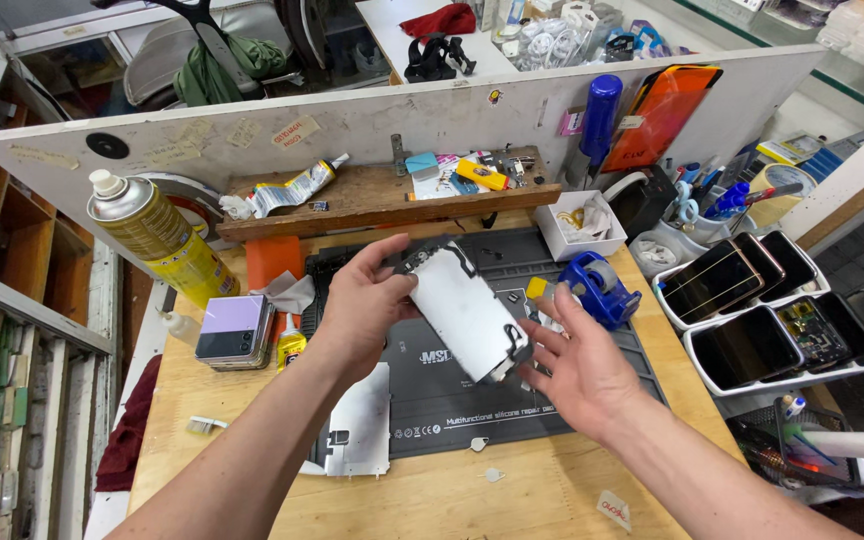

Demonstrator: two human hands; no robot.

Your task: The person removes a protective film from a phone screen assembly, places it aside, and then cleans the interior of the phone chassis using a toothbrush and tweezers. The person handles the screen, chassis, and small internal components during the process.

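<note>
Above a dark repair mat (452,400) on the desk (512,495), the left hand (364,300) grips a white phone panel (464,310) while the open right hand (577,365) touches its lower end.

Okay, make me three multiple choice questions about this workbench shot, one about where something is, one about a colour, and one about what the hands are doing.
1. Where does the spray can stand?
A. At the left of the bench, beside the wooden shelf
B. In the tray of phones
C. On the grey mat

2. What colour is the tape dispenser?
A. Red
B. Blue
C. Green

3. How is the white phone panel held?
A. It lies flat on the mat, untouched
B. Only the right hand pinches it
C. The left hand grips its upper end and the right hand meets its lower end

Answers:
1 A: the yellow can stands tilted at the left, next to the wooden shelf.
2 B: its body is blue, right of the grey mat.
3 C: the panel is raised above the mat between both hands.
</note>
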